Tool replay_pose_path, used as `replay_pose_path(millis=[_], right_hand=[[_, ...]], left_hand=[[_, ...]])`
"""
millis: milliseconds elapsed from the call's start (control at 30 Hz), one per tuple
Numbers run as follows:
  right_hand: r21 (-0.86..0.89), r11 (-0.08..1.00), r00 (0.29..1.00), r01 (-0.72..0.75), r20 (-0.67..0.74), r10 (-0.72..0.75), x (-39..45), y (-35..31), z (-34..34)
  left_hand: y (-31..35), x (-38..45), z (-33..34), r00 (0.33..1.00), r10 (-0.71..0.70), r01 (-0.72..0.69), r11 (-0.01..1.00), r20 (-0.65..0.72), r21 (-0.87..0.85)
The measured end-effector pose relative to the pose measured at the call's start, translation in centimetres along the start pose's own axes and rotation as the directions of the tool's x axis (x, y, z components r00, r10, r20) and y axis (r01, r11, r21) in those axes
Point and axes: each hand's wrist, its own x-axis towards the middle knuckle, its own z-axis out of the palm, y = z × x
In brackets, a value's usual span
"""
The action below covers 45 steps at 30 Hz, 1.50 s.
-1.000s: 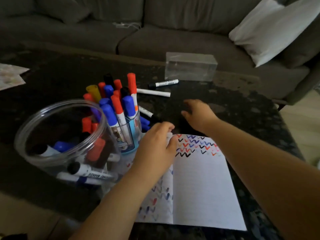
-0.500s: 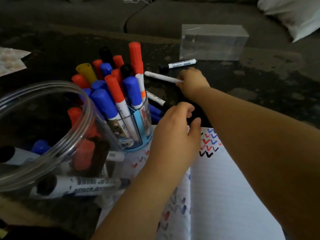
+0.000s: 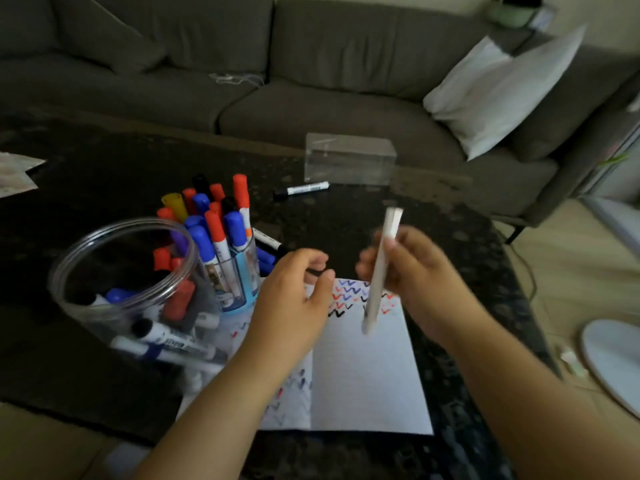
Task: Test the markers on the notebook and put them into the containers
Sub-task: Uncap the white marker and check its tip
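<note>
Now white marker (image 3: 380,271) in right hand (image 3: 412,268).

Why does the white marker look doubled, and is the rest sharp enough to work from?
Head view: motion blur smears the white marker and the right hand gripping it; the left hand is softer-edged too. The room is dim, but the notebook marks read clearly.

A white marker (image 3: 379,271) stands nearly upright, blurred, gripped in the right hand (image 3: 412,271) above the open notebook (image 3: 367,368), whose top edge carries red, blue and black zigzags. Left of the left hand (image 3: 294,299) stand a marker-filled cup (image 3: 239,282) and a clear jar (image 3: 114,271).
</note>
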Motion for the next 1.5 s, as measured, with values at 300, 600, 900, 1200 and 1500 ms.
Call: replay_pose_path(millis=[300,600,900,1200,1500], right_hand=[[0.472,0.771,0.891,-0.428,0.361,0.274,-12.2,-0.5,2.7],[0.549,0.741,0.89,-0.386,0.433,0.143,-16.7,-0.2,4.6],[-0.736,0.668,0.993,0.109,0.046,-0.111,-16.2,0.8,4.9],[-0.551,0.834,0.999,-0.035,-0.028,0.023,-14.4,0.9,4.1],[-0.043,0.984,0.97,-0.175,0.161,0.18,-14.5,0.2,4.5]], left_hand=[[4.2,-6.3,-2.1,0.792,-0.201,0.569,0.586,0.577,-0.577],[6.2,-10.6,-4.5,0.794,-0.153,0.602,0.331,0.588,-0.727],[5.7,-10.6,-1.5,0.798,-0.482,0.581,0.455,0.362,-0.675],[4.4,-9.1,-0.8,0.756,-0.411,0.652,0.406,0.51,-0.64],[4.5,-8.6,-1.1,0.789,-0.354,0.614,0.401,0.503,-0.68]])
